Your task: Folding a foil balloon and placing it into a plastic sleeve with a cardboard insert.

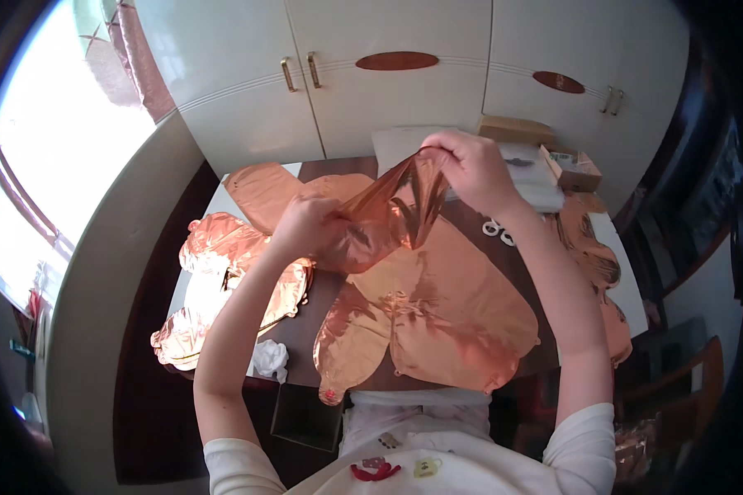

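Note:
A copper-coloured foil balloon point(400, 206) is stretched between my hands above the table, uninflated and wrinkled. My left hand point(305, 224) is closed on its left side. Higher up and farther to the right, my right hand point(473, 169) pinches its upper corner. Below them a broad flat part of copper foil point(462, 309) with rounded lobes spreads over the table's front edge; whether it joins the held part I cannot tell. Another flat foil lobe point(260, 194) lies behind my left hand.
More foil balloons point(215, 313) lie on the left and others point(590, 264) on the right. White-handled scissors point(499, 233) lie by my right forearm. An open box point(571, 169) stands back right. Crumpled white material point(270, 360) sits near the front edge, above a dark bin point(305, 417).

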Demonstrator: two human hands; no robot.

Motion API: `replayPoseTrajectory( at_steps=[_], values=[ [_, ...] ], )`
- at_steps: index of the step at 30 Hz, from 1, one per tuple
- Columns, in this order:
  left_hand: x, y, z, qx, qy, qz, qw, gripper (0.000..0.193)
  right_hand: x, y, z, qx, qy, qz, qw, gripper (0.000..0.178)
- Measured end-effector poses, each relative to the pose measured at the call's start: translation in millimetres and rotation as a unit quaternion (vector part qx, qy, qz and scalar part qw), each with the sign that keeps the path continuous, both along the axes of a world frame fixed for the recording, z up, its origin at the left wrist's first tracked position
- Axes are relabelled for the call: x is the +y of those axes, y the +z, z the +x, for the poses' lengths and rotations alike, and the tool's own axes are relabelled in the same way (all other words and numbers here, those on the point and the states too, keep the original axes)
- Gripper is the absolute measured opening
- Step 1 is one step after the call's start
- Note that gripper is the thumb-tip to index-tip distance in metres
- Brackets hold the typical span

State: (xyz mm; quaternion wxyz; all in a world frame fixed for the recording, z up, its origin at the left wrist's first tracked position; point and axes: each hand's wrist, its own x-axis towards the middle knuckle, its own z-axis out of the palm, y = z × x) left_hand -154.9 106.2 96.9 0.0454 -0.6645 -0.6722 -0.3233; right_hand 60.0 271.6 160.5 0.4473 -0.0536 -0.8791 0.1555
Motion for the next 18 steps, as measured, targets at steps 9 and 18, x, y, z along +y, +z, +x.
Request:
replayPoseTrajectory(
  at_steps=[9, 18],
  values=[
    [61, -8, 7, 0.152, -0.005, 0.06, 0.987, 0.012, 5, 12, 106, 0.071, -0.107, 0.186, 0.974, 0.007],
    [105, -62, 25, 0.231, -0.02, 0.185, 0.955, 0.017, -112, -64, 156, -0.139, -0.165, 0.371, 0.903, 0.014]
  ],
)
